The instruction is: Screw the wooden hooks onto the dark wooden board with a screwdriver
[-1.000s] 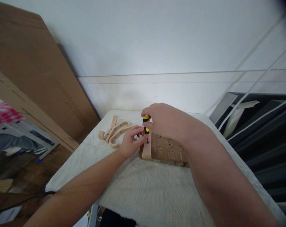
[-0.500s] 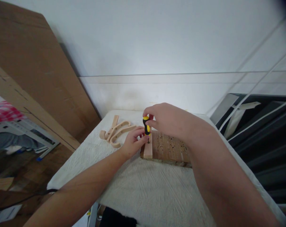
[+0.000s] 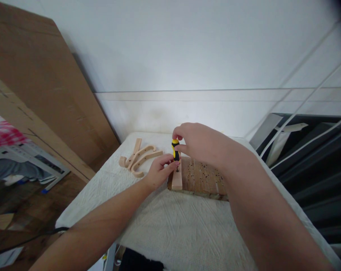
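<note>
A short yellow-and-black screwdriver [image 3: 176, 155] stands nearly upright, tip down, over a pale wooden strip [image 3: 177, 183]. My right hand [image 3: 197, 141] is closed around the top of its handle, thumb and fingers pinching it. Lower down, my left hand [image 3: 158, 172] has thumb and fingers closed about the base of the handle. A small dark screw [image 3: 177, 170] shows at the tip, on the strip. Beneath the strip lies a thick brown board [image 3: 201, 177] dotted with many small holes, its right part hidden by my right forearm.
Several curved wooden pieces [image 3: 139, 158] with drilled holes lie left of my left hand on the cloth-covered table [image 3: 184, 226]. A white wall [image 3: 170, 56] rises behind. Large cardboard [image 3: 54, 82] leans at left; dark folded material [image 3: 323, 177] stands at right.
The screwdriver handle has turned a little, its yellow and black bands now showing differently. My right fingers have shifted slightly on its top. My left hand stays at the handle's base.
</note>
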The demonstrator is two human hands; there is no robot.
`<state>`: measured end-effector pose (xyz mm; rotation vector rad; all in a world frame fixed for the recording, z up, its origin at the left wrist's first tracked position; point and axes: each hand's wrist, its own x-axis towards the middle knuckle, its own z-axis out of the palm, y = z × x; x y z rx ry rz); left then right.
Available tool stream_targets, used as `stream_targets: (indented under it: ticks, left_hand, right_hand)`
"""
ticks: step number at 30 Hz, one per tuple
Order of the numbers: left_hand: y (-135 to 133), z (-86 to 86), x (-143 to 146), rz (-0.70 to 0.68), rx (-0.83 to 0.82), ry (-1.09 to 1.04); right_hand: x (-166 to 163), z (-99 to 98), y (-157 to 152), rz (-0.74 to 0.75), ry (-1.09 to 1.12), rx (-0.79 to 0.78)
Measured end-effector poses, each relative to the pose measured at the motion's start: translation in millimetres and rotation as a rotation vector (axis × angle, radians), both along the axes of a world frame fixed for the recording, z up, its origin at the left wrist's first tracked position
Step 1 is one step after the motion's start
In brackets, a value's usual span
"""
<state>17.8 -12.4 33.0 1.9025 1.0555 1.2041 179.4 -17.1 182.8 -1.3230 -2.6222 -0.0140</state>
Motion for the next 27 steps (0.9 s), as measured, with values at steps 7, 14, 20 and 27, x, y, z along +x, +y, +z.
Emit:
stream_targets:
  ticks: [7,14,20,27]
  left_hand:
    - [-3,2.6,0,-0.006,0.076,-0.051]
    - [-4,1.6,3,0.101,0.089,-0.041]
    - [-6,5.3,5,0.168,0.064,0.021]
    - [-1,-5.9,0,0.101,0.050,-0.011]
  right_hand:
    - [2,-4.1,3,0.092,0.037,-0.007]
    - [-5,-0.2,3,-0.065,-0.003,0.007]
    - [0,-2.5,2,0.003,0.033,-0.046]
    - [5,-2.9,5,-0.014,-0.028,-0.029]
